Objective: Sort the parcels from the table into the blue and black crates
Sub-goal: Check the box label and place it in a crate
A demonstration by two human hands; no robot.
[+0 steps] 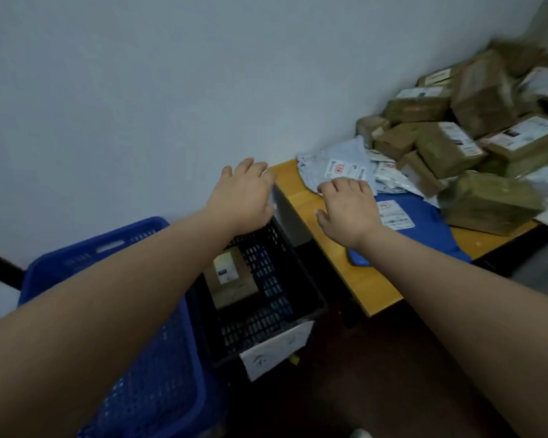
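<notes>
Cardboard dominates what is left: a big heap of brown boxes (475,121) fills the far right of the wooden table (370,279), stacked against the wall and blurred at the top of the pile, so an exact count is not possible. By my judgement nearly all of the sorting remains to be done.

Next in size, the blue crate (159,374) stands on the floor at the left, largely covered by the left forearm; what little of its inside shows holds nothing I can make out. The black crate (266,311) sits just beside it, between it and the table end, with a white paper tag (276,349) on its near rim. Inside lies one brown parcel (231,276), label up, the only item plainly sorted.

On the table, a blue mailer (424,222) lies flat near the front, and a grey mailer (339,162) with other pale bags rests just beyond it.

The left hand (244,197) hangs over the far edge of the black crate, fingers loosely spread and holding nothing. The right hand (348,207) hovers above the table at the near edge of the grey mailer, fingers spread, fingertips close to or touching the bag; I cannot tell which. It looks set to take that mailer as the next pick
</notes>
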